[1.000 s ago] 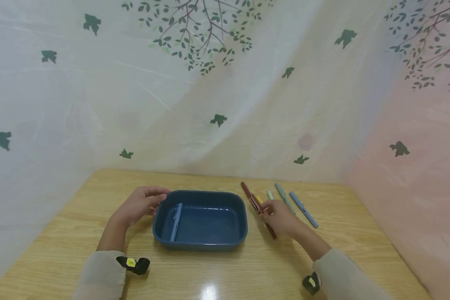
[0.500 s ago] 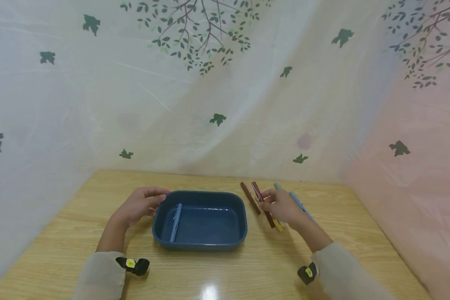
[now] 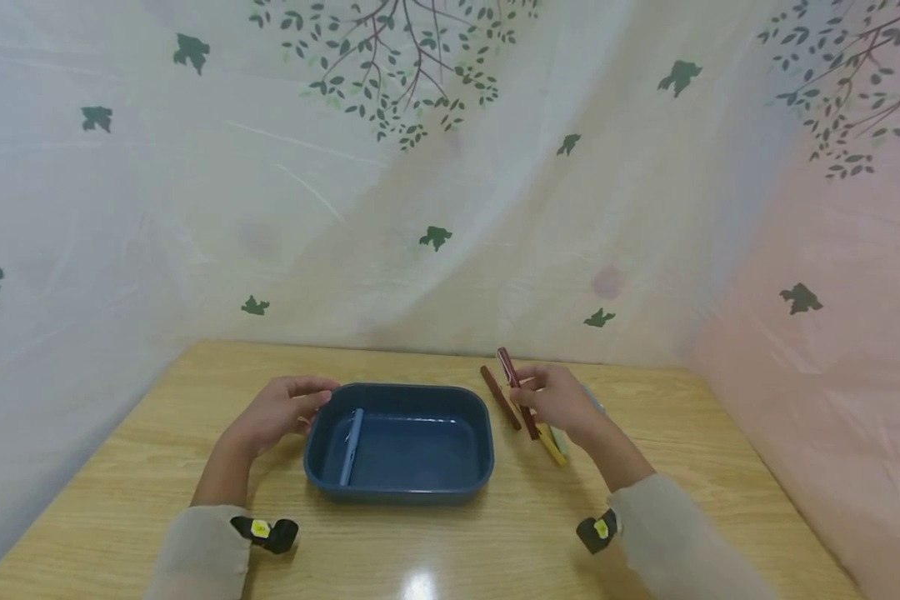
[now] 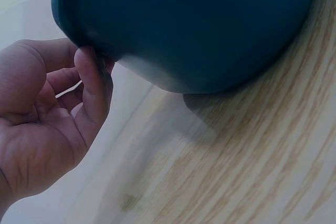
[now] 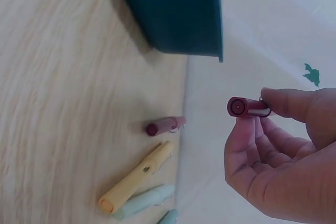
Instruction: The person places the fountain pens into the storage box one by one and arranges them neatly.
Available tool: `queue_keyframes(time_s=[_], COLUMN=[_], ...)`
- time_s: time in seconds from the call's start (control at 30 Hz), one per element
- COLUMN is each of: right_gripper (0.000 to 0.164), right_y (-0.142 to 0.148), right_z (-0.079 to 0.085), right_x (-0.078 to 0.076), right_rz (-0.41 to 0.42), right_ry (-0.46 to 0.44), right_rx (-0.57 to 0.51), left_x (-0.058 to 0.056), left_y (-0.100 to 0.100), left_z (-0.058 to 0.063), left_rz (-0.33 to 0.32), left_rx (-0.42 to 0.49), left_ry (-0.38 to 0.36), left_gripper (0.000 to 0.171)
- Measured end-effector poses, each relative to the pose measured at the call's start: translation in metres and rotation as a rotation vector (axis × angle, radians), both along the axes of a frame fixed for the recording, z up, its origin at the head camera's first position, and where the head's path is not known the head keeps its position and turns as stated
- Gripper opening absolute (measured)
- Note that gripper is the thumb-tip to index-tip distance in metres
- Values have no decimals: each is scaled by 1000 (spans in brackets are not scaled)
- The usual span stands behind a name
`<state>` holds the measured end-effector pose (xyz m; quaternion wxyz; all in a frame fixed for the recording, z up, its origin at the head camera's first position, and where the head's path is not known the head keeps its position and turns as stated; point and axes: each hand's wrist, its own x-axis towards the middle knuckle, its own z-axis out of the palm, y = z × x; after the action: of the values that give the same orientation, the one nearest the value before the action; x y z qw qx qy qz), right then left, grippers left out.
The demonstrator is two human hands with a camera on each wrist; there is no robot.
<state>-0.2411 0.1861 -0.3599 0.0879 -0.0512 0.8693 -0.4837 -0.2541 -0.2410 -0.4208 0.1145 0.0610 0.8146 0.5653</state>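
Note:
A dark red pen (image 3: 518, 392) with a metal clip is pinched between the thumb and fingers of my right hand (image 3: 558, 404), tilted and raised above the table. In the right wrist view the end of this pen (image 5: 239, 107) faces the camera. My left hand (image 3: 285, 410) grips the rim at the back left corner of a dark blue rectangular container (image 3: 399, 494); the left wrist view shows thumb and fingers at the edge of the container (image 4: 178, 35). One light blue pen (image 3: 352, 447) lies inside, along the left end.
Right of the container, a brownish red pen (image 3: 501, 398) lies on the wooden table (image 3: 360, 550). Beside it are a yellow pen (image 5: 135, 177) and a pale green pen (image 5: 144, 201), with more pens partly behind my right hand. A printed curtain (image 3: 345, 208) encloses the back and sides.
My right hand has picked up the dark red pen from among the other pens and lifted it away from the table. The left hand has kept its place on the container.

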Motion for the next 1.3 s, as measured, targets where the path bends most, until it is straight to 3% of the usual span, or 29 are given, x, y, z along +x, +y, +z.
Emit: queue_keyframes(time_s=[0.47, 0.7, 1.03, 1.3], right_gripper=[33, 29, 33, 29], right_y=[-26, -41, -66, -86], right_z=[5, 10, 2, 2], right_x=[-10, -7, -8, -4], right_rz=[-65, -35, 5, 33], right_ry=[-27, 7, 13, -34], right_rx=[-52, -64, -174, -263], left_x=[3, 1, 2, 3], left_y=[1, 2, 2, 1], left_z=[2, 2, 2, 2], left_rz=[-5, -9, -18, -25], left_rx=[14, 15, 27, 44], left_ry=[6, 8, 5, 6], left_gripper=[38, 38, 37, 38])
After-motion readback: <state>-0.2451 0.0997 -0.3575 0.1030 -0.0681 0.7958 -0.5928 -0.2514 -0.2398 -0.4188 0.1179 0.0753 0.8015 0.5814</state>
